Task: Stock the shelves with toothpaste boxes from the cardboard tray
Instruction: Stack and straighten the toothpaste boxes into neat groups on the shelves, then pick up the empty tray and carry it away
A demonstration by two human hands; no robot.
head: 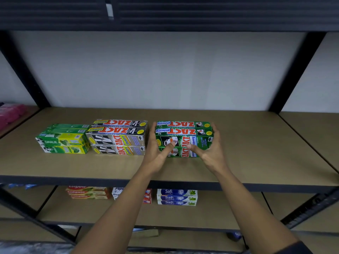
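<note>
- The brown shelf (pixel 256 153) carries everything and runs out wide on both sides of the fingers.
- A stack of green Zact boxes (pixel 183 132) stands on it, clasped between the two hands' fingers.
- The silver Zact boxes (pixel 117 136) are stacked just left of the left fingers (pixel 153 131).
- The Darlie boxes (pixel 63 142) lie further left, beside the silver stack.
- The left hand (pixel 157 153) grips the green stack's left end, thumb on the front face.
- The right hand (pixel 211 149) curls round its right end, thumb likewise in front.
</note>
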